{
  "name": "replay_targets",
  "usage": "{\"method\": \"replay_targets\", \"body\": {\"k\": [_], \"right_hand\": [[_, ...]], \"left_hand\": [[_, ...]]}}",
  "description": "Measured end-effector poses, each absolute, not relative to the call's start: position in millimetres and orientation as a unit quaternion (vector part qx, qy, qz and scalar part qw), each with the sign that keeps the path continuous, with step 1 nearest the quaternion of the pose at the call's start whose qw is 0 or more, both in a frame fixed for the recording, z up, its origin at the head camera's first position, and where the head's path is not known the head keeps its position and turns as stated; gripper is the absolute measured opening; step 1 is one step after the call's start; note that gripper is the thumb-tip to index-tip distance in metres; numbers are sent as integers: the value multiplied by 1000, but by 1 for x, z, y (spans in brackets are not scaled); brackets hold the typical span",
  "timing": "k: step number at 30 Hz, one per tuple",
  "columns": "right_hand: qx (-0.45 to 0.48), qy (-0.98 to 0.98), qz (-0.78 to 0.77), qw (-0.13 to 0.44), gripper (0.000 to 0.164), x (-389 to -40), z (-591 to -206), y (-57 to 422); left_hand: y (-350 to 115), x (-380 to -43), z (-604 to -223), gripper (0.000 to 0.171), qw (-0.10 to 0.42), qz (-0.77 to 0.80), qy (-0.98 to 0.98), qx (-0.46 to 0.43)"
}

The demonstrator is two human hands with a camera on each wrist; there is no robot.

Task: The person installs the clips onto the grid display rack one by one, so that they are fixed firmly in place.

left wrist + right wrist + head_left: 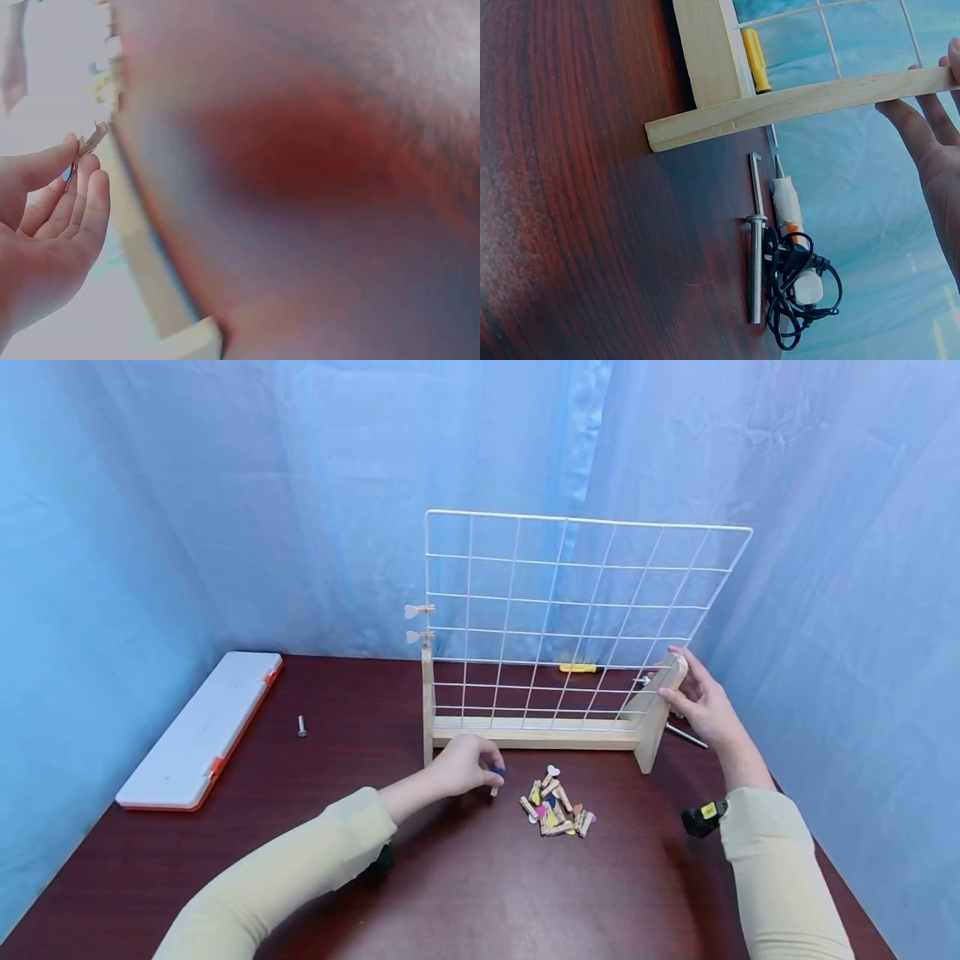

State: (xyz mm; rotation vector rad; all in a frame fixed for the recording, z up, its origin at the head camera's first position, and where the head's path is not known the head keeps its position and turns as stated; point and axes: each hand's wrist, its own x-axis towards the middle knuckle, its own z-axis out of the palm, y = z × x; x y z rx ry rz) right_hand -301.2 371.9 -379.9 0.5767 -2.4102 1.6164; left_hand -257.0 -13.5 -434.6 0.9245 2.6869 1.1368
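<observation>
My left hand (463, 766) pinches a small wooden clothespin (96, 137) with a blue decoration between thumb and fingertips, low in front of the rack. To its right lies a pile of mini clothespins (558, 828) with coloured hearts. With my right hand (701, 706) I grip the upper part of the rack's right wooden side piece (654, 735), thumb in front and fingers behind. A white wire grid (567, 518) stands upright in the wooden base (540, 737), leaning back. Two white-heart clothespins, an upper one (427, 609) and a lower one (427, 636), are clipped to its left edge.
A white case (198, 727) with orange latches lies at the left, with a bolt (302, 727) beside it. Behind the rack is a yellow-handled screwdriver (756, 60). Right of the rack are another bolt (756, 274), a hex key (756, 180) and a corded white-handled tool (786, 201).
</observation>
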Motion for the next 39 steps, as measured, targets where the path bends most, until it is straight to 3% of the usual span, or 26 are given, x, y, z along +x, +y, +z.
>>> {"method": "replay_targets", "body": {"k": [11,16,22,28,39], "right_hand": [[198,-803,556,87,65,-296,-378,373],[198,-811,543,93,65,-295,-377,373],[204,-801,556,87,65,-295,-376,372],[206,-799,559,86,65,-299,-380,373],[197,-809,546,87,65,-308,-389,380]], "left_hand": [[-64,-249,-336,11,-70,477,840,250],[-86,-253,-288,22,-181,576,774,190],[-100,-263,-251,22,-326,635,689,128],[-103,-277,-249,23,-341,637,687,73],[-97,-286,-247,23,-312,644,697,54]]}}
